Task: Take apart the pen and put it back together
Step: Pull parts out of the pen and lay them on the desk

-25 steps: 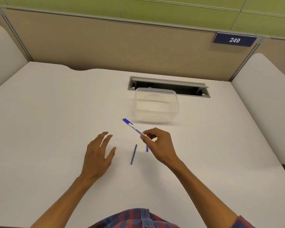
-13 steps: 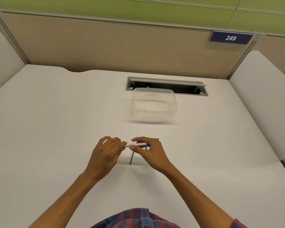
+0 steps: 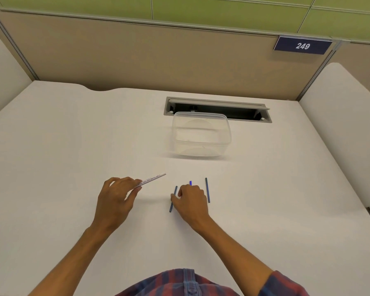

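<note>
Half a second before, both hands had met over the pen at the middle of the desk; now they had drawn apart. The left hand had carried the white pen barrel off to the left and held it pinched between thumb and fingertips, its free end slanting up and to the right, clear of the white desk. The right hand had come down onto the desk with its fingers curled over, its thumb touching a thin dark-blue refill that lay on the surface just to its left. Whether that hand actually gripped the refill or only rested against it could not be told from this angle. A small bright-blue piece, perhaps the cap or end plug, showed just above the knuckles, mostly hidden by the hand. A second thin dark-blue rod lay on the desk just to the right of the hand, apart from it, where none had been lying before.

Farther back stood a clear plastic container, and behind it a grey cable slot was let into the desk. A tan partition carried a dark plate numbered 249.
</note>
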`<action>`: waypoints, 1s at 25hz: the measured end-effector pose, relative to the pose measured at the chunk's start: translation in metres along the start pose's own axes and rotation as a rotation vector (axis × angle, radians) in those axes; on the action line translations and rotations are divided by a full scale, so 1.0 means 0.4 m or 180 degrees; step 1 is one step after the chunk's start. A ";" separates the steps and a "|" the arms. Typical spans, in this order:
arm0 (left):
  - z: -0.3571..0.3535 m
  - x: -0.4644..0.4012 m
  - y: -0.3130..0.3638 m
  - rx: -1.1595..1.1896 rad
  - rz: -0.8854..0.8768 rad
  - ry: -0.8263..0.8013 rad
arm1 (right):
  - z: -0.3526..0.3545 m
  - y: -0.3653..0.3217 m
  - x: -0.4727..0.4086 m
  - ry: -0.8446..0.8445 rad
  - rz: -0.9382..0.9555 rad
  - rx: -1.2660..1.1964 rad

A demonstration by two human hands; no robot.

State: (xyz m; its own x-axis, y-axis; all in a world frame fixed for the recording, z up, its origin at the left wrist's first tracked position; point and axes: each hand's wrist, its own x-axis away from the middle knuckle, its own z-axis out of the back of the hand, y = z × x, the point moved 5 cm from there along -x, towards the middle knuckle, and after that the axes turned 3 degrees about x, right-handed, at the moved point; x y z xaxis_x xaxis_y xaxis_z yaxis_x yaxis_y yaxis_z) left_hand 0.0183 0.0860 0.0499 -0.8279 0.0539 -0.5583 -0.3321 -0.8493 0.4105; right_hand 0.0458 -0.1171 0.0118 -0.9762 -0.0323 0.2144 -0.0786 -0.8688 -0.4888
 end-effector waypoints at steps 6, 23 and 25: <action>0.005 0.006 -0.007 0.0053 0.0092 -0.0012 | -0.046 -0.008 -0.019 -0.0183 0.0006 0.0175; 0.004 -0.014 0.007 0.0152 0.0115 0.0041 | 0.368 -0.029 -0.329 0.1056 0.0713 0.0925; 0.006 -0.018 0.012 0.0124 0.0098 0.0070 | 0.382 -0.035 -0.368 0.1037 0.0776 0.1033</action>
State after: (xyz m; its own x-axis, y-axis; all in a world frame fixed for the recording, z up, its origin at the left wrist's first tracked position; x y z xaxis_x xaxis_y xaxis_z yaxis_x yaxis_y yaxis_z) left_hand 0.0217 0.0829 0.0578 -0.8280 0.0160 -0.5605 -0.3242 -0.8293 0.4552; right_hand 0.2215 -0.1757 0.1165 -0.9747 -0.1422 -0.1725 0.1751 -0.9654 -0.1933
